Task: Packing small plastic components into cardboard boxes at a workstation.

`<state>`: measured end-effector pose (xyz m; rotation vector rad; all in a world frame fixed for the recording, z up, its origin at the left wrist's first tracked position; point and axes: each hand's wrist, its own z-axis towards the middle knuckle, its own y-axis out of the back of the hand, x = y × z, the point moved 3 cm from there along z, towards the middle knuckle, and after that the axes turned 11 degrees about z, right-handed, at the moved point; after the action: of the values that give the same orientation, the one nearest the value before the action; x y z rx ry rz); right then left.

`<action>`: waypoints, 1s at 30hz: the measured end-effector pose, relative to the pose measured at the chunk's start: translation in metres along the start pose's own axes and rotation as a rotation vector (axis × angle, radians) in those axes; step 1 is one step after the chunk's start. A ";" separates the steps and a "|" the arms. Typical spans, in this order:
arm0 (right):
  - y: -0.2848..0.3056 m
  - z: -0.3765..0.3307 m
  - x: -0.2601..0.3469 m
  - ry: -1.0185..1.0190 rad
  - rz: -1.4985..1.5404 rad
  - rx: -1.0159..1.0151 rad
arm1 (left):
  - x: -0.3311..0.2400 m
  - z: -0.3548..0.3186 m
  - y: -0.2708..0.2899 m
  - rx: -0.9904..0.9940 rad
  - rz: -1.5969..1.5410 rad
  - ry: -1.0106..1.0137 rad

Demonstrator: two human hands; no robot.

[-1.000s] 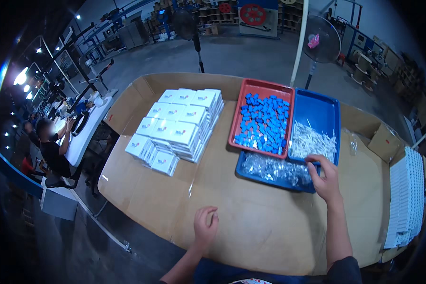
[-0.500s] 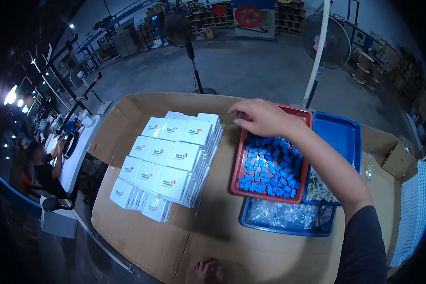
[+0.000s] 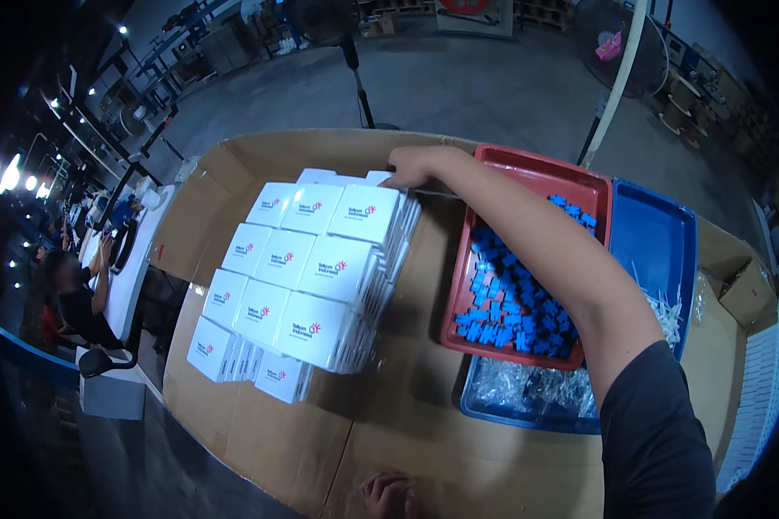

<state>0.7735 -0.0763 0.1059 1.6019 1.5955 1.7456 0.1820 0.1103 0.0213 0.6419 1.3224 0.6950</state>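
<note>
Stacks of small flat white boxes (image 3: 316, 259) fill the left half of the large cardboard tray. At their far right corner is my right hand (image 3: 420, 164), its fingers bent down around the edge of a white box (image 3: 378, 177); the fingertips are partly hidden. My right forearm crosses above a red tray (image 3: 459, 303) that contains many small blue plastic pieces (image 3: 502, 316). Low in the view, my left hand (image 3: 388, 495) is curled over the cardboard. Whatever its fingers may hold is hidden.
Beneath the red tray lies a blue tray with clear plastic bags (image 3: 515, 385). Another blue tray (image 3: 658, 225) with thin white pieces (image 3: 664, 313) stands to its right. Raised cardboard walls (image 3: 260, 151) surround everything. A person (image 3: 82, 294) sits at a white table on the left.
My right hand has moved left from the red tray's far corner to the white boxes. The view has shifted slightly. My left hand stays curled near the lower edge.
</note>
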 end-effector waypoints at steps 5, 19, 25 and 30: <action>-0.007 0.006 -0.006 -0.068 0.056 0.102 | 0.003 0.004 -0.002 0.011 -0.013 0.008; 0.047 -0.119 0.034 0.120 0.232 -0.660 | 0.008 0.006 -0.013 -0.168 0.063 -0.101; 0.023 -0.272 0.088 0.405 0.608 -0.867 | 0.025 -0.017 -0.017 -0.234 -0.029 -0.072; -0.019 -0.403 0.130 0.332 0.782 -1.000 | 0.006 -0.012 -0.006 -0.278 -0.014 -0.119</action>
<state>0.3866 -0.1731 0.2486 1.4522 -0.0697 2.6366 0.1716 0.1115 0.0110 0.4415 1.0951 0.7998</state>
